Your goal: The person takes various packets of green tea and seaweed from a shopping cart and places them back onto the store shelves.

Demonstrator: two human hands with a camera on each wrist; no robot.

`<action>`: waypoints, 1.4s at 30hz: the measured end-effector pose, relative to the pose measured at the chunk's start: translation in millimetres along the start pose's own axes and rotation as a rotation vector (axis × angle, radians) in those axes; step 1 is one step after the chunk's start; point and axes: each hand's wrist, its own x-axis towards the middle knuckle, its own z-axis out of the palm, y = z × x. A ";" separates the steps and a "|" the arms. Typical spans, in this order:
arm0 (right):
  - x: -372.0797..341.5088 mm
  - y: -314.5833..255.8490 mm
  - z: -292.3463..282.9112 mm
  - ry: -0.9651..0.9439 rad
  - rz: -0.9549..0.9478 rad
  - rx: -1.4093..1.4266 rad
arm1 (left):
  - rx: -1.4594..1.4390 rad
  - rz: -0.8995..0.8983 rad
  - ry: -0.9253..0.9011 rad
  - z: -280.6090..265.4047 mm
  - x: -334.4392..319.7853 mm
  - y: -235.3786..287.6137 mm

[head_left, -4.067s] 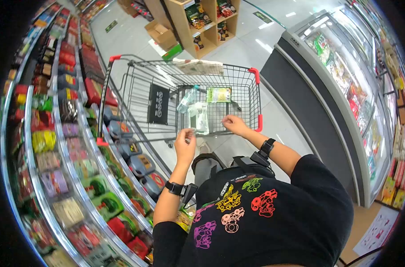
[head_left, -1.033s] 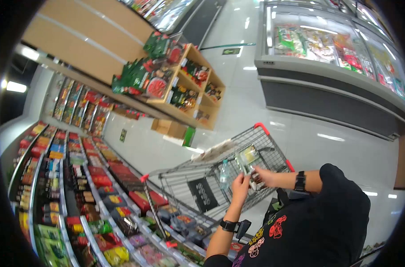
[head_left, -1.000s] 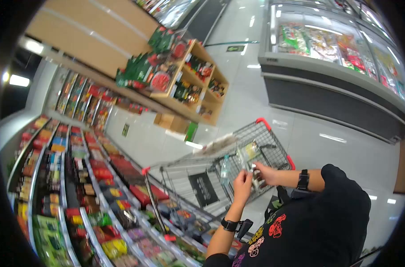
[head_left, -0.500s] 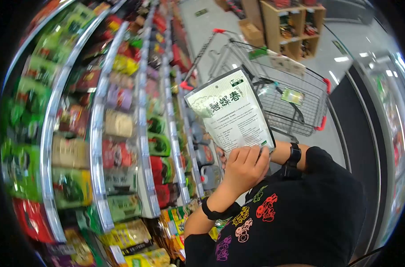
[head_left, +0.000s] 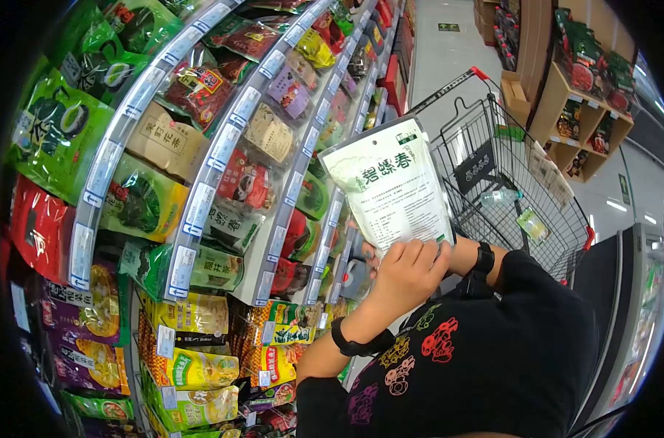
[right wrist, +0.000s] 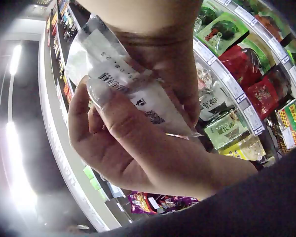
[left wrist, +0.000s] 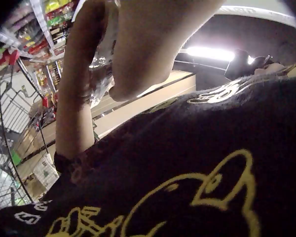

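Observation:
A white tea packet (head_left: 390, 182) with green trim and large Chinese characters is held up in front of the chest in the head view, its printed face toward the head camera. My left hand (head_left: 408, 270) grips its lower edge, fingers curled across the front. Behind the packet, my right hand (right wrist: 123, 143) pinches it; in the right wrist view the thumb lies by a barcode label (right wrist: 111, 81). Only a few right fingertips show past the packet's lower left in the head view. A bit of clear plastic (left wrist: 101, 74) shows near my left hand in the left wrist view.
Tilted shelves (head_left: 222, 153) of bagged teas and dried goods fill the left side. Beyond the packet stands a wire shopping cart (head_left: 485, 139) holding a bottle (head_left: 501, 197) and a green-yellow packet (head_left: 532, 226). A freezer (head_left: 631, 314) and wooden display (head_left: 587, 124) stand at right.
Earlier the hands were over the cart, where the white packet lay about four seconds ago; it was then raised before the chest. Over the last half second the head view has turned toward the shelves.

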 end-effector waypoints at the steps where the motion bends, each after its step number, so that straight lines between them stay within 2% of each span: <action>1: 5.5 -7.9 -2.6 0.002 -0.001 0.001 | 0.004 0.001 0.002 2.1 5.3 -8.7; 7: 22.8 -50.0 -22.5 0.034 -0.028 -0.064 | 0.005 -0.021 0.003 23.4 29.1 -38.4; 10: 34.3 -66.0 -41.1 0.103 -0.084 -0.193 | -0.035 -0.105 -0.039 24.7 37.5 -52.3; 15: 61.2 -68.1 -89.7 0.415 -0.339 -0.755 | -0.232 -0.459 -0.125 29.7 17.2 -98.6; 16: 64.4 -66.4 -109.9 0.436 -0.363 -0.738 | -0.312 -0.533 -0.148 27.7 10.3 -105.6; 17: 70.1 -62.7 -114.4 0.506 -0.361 -0.861 | -0.399 -0.603 -0.172 24.0 2.1 -112.2; 18: 76.2 -59.7 -118.0 0.577 -0.363 -0.987 | -0.436 -0.690 -0.283 17.3 -7.4 -119.4; 19: 81.0 -57.6 -120.7 0.645 -0.366 -1.124 | -0.425 -0.722 -0.286 13.9 -19.7 -127.7; 21: 104.8 -51.0 -138.5 0.595 -0.437 -1.319 | -0.405 -0.768 -0.273 13.3 -54.7 -159.5; 23: 119.5 -39.0 -143.2 0.546 -0.495 -1.494 | -0.571 -0.800 -0.270 -2.1 -84.0 -175.9; 24: 128.2 -32.5 -141.0 0.525 -0.501 -1.454 | -0.510 -0.865 -0.381 -11.5 -102.0 -183.9; 26: 147.9 -19.9 -134.9 0.499 -0.484 -1.613 | -0.457 -0.953 -0.380 -33.6 -128.3 -196.6; 28: 180.1 -4.3 -116.0 0.445 -0.517 -1.840 | -0.407 -1.087 -0.338 -57.5 -161.2 -211.4; 29: 193.2 3.4 -109.4 0.400 -0.514 -1.854 | -0.385 -1.178 -0.306 -63.8 -176.4 -215.1; 30: 206.9 13.7 -102.3 0.352 -0.510 -1.867 | -0.281 -1.164 -0.281 -72.8 -191.3 -219.1; 31: 220.8 17.0 -100.7 0.302 -0.509 -1.881 | -0.340 -1.296 -0.189 -77.8 -197.3 -221.7; 32: 233.8 21.9 -105.2 0.254 -0.560 -2.001 | -0.183 -1.251 -0.176 -85.0 -203.6 -224.5; 33: 245.8 26.7 -102.7 0.233 -0.495 -1.925 | -0.028 -1.204 -0.161 -91.0 -210.7 -228.3; 35: 268.9 36.6 -98.2 0.200 -0.365 -1.768 | -0.073 -1.249 -0.163 -96.7 -232.7 -240.2; 36: 278.5 42.1 -106.7 0.145 -0.374 -1.708 | -0.098 -1.269 -0.168 -98.4 -241.3 -243.9; 39: 293.9 55.9 -102.8 0.074 -0.392 -1.769 | -0.303 -1.449 -0.228 -115.2 -240.6 -246.5; 42: 310.3 65.3 -103.3 0.039 -0.473 -1.744 | -0.186 -1.374 -0.160 -117.4 -256.9 -257.2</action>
